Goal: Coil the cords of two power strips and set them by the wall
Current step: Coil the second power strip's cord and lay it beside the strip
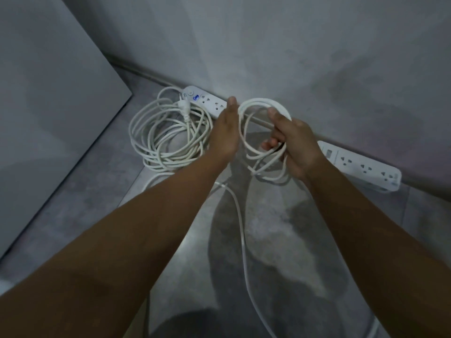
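White cord [263,100] sits looped in several turns in my right grip [295,147]. The fingers and thumb are curled round the right side of the bundle, which I hold up above the grey floor [305,240]. My left grip [225,132] is flat, with the fingers straight and pointing toward the wall [292,45]. Its edge lies against the left side of the same loops, and nothing is closed inside it. From the bottom of the bundle a trailing length [244,252] of the cord drops to the floor and runs back toward me, out past the lower edge of the head view.

One power strip [361,164] lies on the floor against the foot of the wall, just beyond my right wrist, sockets facing up. A second power strip [207,100] also lies along the foot of the wall, further left, its near end hidden behind my left fingers. Just in front of it a coiled cord [158,162] lies in a loose round heap on the floor, with a white plug [181,107] resting on top of the heap close to the strip. At the far left stands a flat grey panel [48,93].
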